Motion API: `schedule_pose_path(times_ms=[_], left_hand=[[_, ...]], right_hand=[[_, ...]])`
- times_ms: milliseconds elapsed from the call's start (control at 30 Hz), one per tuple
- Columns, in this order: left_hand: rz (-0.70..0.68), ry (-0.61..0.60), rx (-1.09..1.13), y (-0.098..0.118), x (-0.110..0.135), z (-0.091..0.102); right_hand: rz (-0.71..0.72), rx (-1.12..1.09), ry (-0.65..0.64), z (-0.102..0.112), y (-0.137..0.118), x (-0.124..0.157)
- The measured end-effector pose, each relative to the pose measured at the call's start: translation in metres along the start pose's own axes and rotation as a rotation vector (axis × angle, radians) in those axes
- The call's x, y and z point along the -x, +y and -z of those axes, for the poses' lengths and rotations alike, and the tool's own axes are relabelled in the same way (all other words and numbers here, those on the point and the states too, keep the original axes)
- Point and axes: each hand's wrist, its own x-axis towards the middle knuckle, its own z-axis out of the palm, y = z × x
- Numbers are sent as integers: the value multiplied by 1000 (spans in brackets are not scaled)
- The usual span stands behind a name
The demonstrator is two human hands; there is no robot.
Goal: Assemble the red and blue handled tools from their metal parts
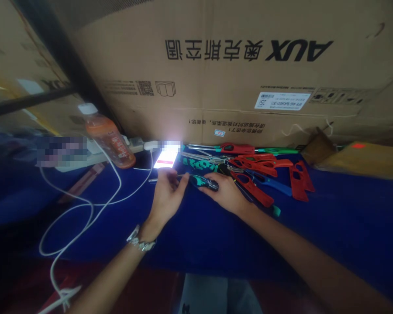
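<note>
Bracelet (pixel 140 242) on the left wrist comes first; the left hand (pixel 166 194) pinches the shaft of a teal screwdriver (pixel 199 181), and the right hand (pixel 225 192) clenches its handle. Just beyond the grip lie a lit phone (pixel 166 158) and red-handled tools (pixel 258 168).

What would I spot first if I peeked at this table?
The glowing phone at the back of the blue cloth, shining white in the dim scene. Right of it lies a heap of red-handled tools, and in front the left hand and right hand hold a teal-handled screwdriver between them. A huge cardboard box fills the background.
</note>
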Motion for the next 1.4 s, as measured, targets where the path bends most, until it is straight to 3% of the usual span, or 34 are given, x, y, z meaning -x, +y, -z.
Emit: schedule_pose_path(times_ms=[133,233,367,500,733,1067,1167,1400], left_hand=[[295,53,270,9,6,-17],[422,-75,438,20,3,-33],[332,-244,540,24,-9,-55],[212,-300,503,8,-15,-66],[160,-387,382,-3,-13,-58],[94,-405,303,5,-14,-53],[110,-399,340,4,-16,-52],[299,-425,482,6,-18,-47]], right_hand=[[-5,-61,137,-1,0,0],[-16,-116,206,-1,-2,0],[-59,-186,264,0,-3,0],[-106,-218,266,1,-3,2],[-16,-109,180,6,-4,6],[-138,5,146,14,-9,0],[-154,24,133,15,-10,-1],[-151,-15,139,13,-10,-1]])
